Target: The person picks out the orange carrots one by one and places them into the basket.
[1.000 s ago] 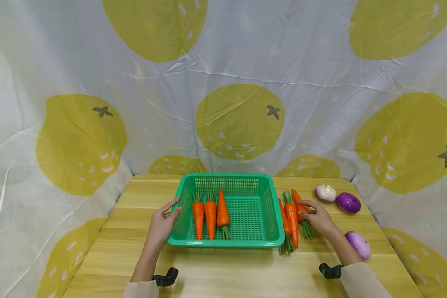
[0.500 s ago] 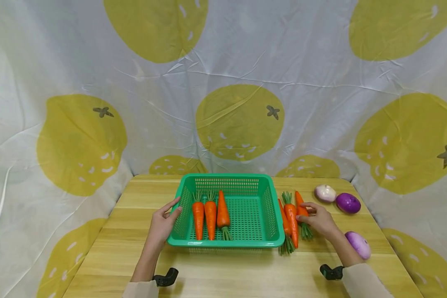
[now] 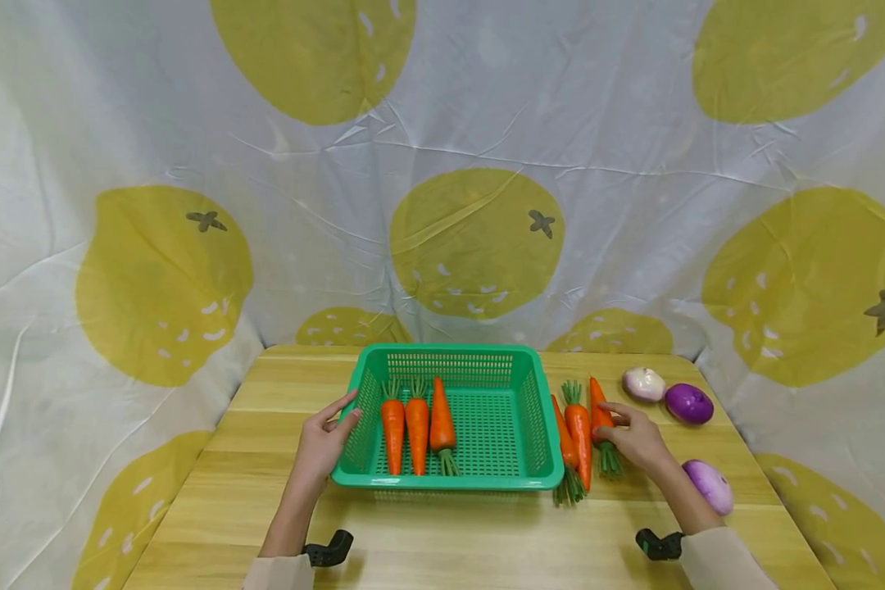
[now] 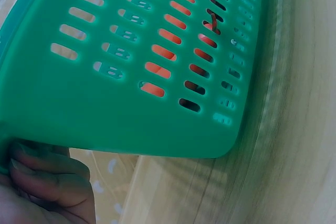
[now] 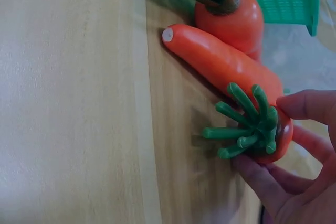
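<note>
My left hand (image 3: 321, 447) grips the left rim of a green plastic basket (image 3: 457, 483); in the left wrist view its fingers (image 4: 63, 179) curl under the rim. Inside the basket lie three orange carrots, one of them a carrot (image 3: 442, 422) with its leafy end toward me. Right of the basket, my right hand (image 3: 637, 442) pinches a carrot (image 3: 599, 414) between thumb and fingers, its green stalks (image 5: 249, 127) pointing toward me. Beside it lie another carrot (image 3: 578, 434), pointed end toward me, and a carrot (image 3: 564, 438) against the basket's right side.
On the table's right side are a white-purple onion-like bulb (image 3: 643, 383), a dark purple one (image 3: 689, 404) and a light purple one (image 3: 708, 486) near my right forearm. A lemon-print cloth (image 3: 472, 246) hangs behind and beside the wooden table (image 3: 428, 541).
The right hand has swung the pinched carrot's tip rightward, away from the neighbouring carrot, so the two now lie more nearly side by side. The left hand and basket have stayed put.
</note>
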